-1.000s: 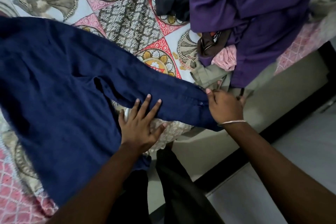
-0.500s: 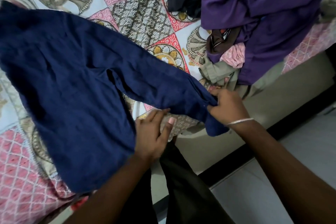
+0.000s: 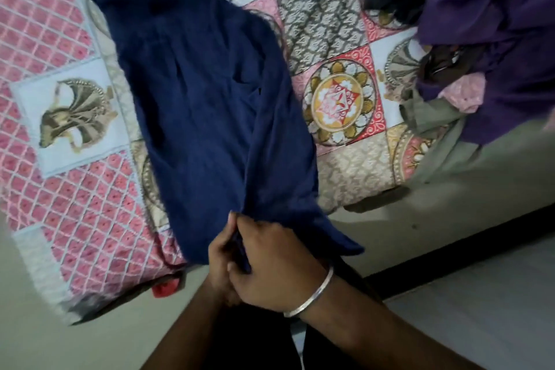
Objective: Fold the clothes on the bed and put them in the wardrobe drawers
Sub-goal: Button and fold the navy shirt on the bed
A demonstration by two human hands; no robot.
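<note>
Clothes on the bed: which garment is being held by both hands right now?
The navy blue garment, spread alone across the patterned bedspread; left hand and right hand grip its near edge. The purple garment lies untouched in the far-right pile.

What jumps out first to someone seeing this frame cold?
The long dark navy blue cloth garment dominates, spread diagonally across the pink patchwork-print bedsheet. At its near end, by the bed's edge, the left hand and the right hand, which wears a thin silver bangle, grip the fabric together. A heap of unfolded clothes topped by a purple garment sits at the upper right.
</note>
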